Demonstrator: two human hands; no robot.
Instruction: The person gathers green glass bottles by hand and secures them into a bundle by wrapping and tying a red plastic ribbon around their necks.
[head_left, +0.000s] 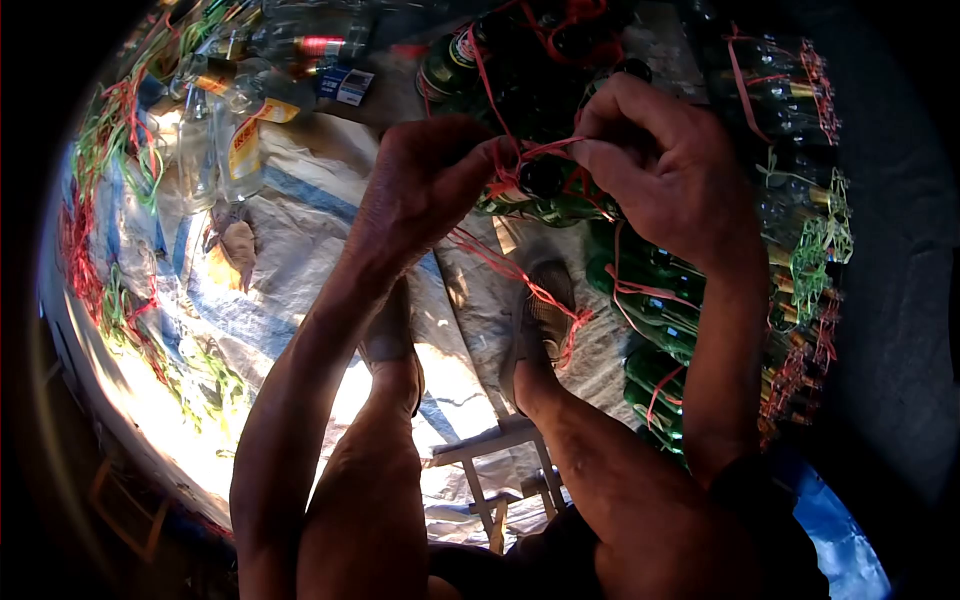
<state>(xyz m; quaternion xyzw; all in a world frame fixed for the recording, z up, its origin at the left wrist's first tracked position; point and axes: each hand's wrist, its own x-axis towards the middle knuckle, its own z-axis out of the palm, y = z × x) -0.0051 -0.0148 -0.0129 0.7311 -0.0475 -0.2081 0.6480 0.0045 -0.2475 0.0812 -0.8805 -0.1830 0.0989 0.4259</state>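
Note:
My left hand [430, 175] pinches a red plastic string [545, 150] between thumb and fingers. Opposite it, my right hand [665, 165] is closed on the same string, which runs taut between the two. Below and beyond them is a cluster of dark green glass bottles [450, 65] with red string across it. One bottle's dark round end [541, 178] shows just under the stretched string. A loose length of red string [510, 265] hangs from my left hand toward my foot.
Tied bundles of green bottles [655, 310] lie on the right, with more bottles behind. Clear bottles [225, 140] stand at the upper left near a small blue box [346, 85]. Red and green strings [110, 270] hang along the left. A pale sheet [300, 250] covers the ground.

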